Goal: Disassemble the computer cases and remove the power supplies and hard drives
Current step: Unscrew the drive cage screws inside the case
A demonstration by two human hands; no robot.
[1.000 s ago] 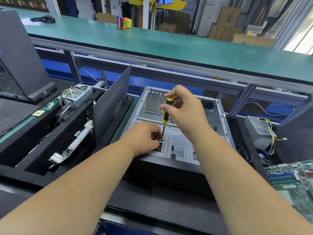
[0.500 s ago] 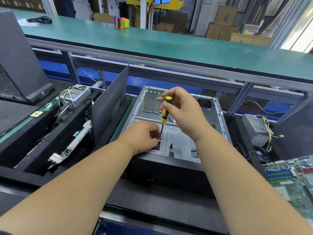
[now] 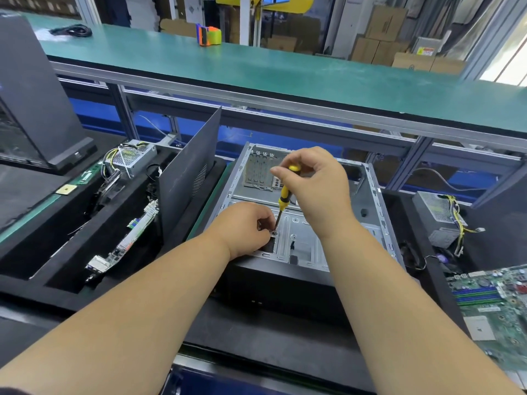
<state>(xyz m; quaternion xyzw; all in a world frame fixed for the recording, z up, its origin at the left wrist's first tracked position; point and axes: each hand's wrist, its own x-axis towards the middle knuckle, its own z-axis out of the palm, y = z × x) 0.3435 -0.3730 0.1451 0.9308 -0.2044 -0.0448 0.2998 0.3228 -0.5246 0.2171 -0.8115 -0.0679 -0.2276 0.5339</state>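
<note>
An open grey computer case (image 3: 370,212) lies on its side in front of me, its inside mostly bare metal. My right hand (image 3: 316,189) grips a yellow and black screwdriver (image 3: 285,195) by the top of its handle, held upright. The tip stands on a screw (image 3: 274,232) in the case's drive bracket. My left hand (image 3: 245,226) rests on the bracket with its fingers curled beside the tip; whether it pinches the screw is hidden. One power supply (image 3: 134,158) lies at the left, another (image 3: 439,215) at the right.
A dark side panel (image 3: 188,172) stands upright just left of the case. Cable bundles and a circuit strip (image 3: 128,240) lie in the left black tray. A green motherboard (image 3: 496,306) sits at the right. A second dark case (image 3: 31,98) stands far left.
My right hand's fingers have shifted around the screwdriver's top, as in turning it. The left hand stays at the screw. The view has dipped slightly.
</note>
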